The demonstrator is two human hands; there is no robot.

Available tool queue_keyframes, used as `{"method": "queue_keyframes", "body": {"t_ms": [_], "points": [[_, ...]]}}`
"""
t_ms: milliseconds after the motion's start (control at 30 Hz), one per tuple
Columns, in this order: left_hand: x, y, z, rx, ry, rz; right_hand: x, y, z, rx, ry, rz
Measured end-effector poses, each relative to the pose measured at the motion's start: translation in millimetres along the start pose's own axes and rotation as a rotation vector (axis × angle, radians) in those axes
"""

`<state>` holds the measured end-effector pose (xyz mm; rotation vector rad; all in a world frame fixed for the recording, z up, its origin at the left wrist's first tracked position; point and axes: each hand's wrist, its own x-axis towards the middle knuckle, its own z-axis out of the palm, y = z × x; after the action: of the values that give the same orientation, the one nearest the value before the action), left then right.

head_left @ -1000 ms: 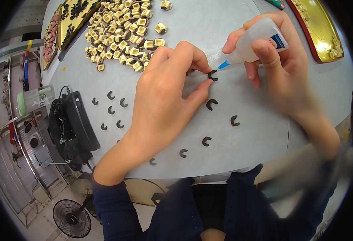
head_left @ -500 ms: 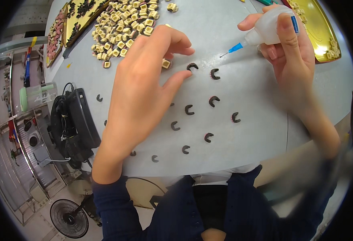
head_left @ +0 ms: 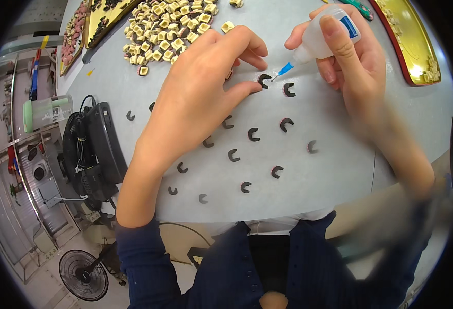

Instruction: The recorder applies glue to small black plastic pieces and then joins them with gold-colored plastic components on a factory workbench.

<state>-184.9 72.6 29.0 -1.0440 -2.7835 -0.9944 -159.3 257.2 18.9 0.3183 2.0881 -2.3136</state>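
My right hand [head_left: 358, 56] is wrapped round a translucent white squeeze bottle [head_left: 316, 44] with a blue-hubbed needle tip [head_left: 285, 69]. The needle points down-left, its end at or just beside a dark C-shaped piece [head_left: 263, 81]. At that piece's left end lies the thumb tip of my left hand [head_left: 195, 92]; it seems to touch it. The left index and middle fingers are bent above, apart from the thumb, with nothing seen between them. Several similar C-shaped pieces, some with pink outer edges, lie spread over the grey table, one [head_left: 288, 89] just right of the needle.
A heap of small cream square pieces [head_left: 170, 31] covers the far left of the table [head_left: 334, 175]. Beyond it stand trays [head_left: 114, 20] of dark and pink pieces. A gold tray with a red rim [head_left: 409, 62] sits far right. A black device with cables [head_left: 105, 149] lines the left edge.
My right hand has brought the bottle left and slightly down, so the needle end now meets the C-shaped piece by my left thumb. The whole view has shifted a little.
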Motion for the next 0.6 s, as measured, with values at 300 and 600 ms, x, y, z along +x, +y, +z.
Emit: {"method": "queue_keyframes", "body": {"t_ms": [300, 600], "points": [[-2.4, -0.6, -5.6, -0.006, -0.048, -0.043, 23.5, -24.3, -28.8, -0.278, -0.379, -0.097], [-0.2, -1.3, -1.6, -0.04, -0.034, -0.04, 18.8, 3.6, -24.7, -0.009, -0.36, -0.177]]}}
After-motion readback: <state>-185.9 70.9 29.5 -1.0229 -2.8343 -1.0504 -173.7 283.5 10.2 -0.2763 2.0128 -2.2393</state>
